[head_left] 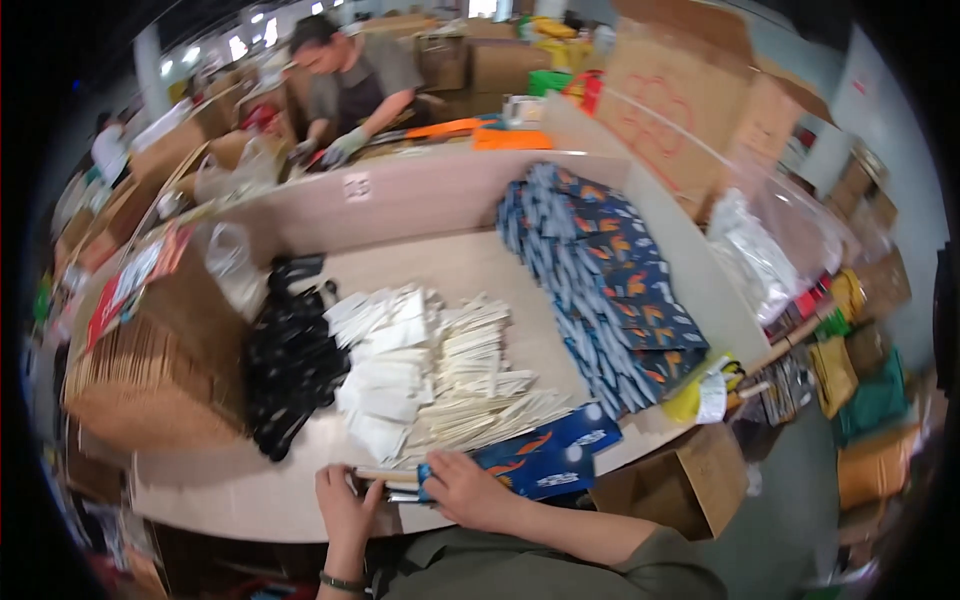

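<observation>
A slim blue carton [428,488] ran left to right at the counter's [195,488] near edge.
The left hand's [343,497] grip pinched pale strips [392,476] at the carton's left end; the right hand's [468,490] clasped the carton itself. An open cardboard box [712,478] stood below right, contents unclear; farther off, printed blue packs [640,290] lay overlapping.
</observation>
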{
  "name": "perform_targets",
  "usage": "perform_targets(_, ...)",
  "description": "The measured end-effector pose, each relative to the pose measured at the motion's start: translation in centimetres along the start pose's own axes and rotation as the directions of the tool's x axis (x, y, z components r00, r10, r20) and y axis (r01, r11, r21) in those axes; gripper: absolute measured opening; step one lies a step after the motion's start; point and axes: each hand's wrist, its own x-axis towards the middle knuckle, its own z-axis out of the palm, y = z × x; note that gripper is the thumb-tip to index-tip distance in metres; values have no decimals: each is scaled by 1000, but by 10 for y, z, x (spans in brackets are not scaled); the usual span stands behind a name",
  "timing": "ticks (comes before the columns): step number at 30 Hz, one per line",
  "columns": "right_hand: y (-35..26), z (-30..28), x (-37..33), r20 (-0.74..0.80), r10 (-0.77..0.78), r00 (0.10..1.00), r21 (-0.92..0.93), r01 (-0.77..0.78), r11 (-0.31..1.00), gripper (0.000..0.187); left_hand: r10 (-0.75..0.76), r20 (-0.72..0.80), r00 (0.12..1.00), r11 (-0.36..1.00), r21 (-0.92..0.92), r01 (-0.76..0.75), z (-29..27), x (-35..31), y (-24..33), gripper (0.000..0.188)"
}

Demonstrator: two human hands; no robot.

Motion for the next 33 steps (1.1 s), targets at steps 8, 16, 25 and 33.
perform_targets(8, 6, 16, 14, -50, -105, 993, 142, 111, 984, 20, 149, 641, 753, 404, -735, 545, -1, 0, 32, 46)
perform_targets(16, -16, -42, 22, 136, -265, 955, 85, 255, 963, 20, 536, 132, 834, 824, 132, -551, -30, -6, 18, 63)
perform_targets(25, 128, -201, 69, -162, -122, 979, -419, 44, 907, 36, 30, 397, 917, 969, -238, 72, -22, -9, 20, 49)
perform_targets(33, 70, -51, 3, 399, -343, 850, 8, 371, 929, 40, 583, 551, 597, 635, -768, 88, 50, -16, 50, 50)
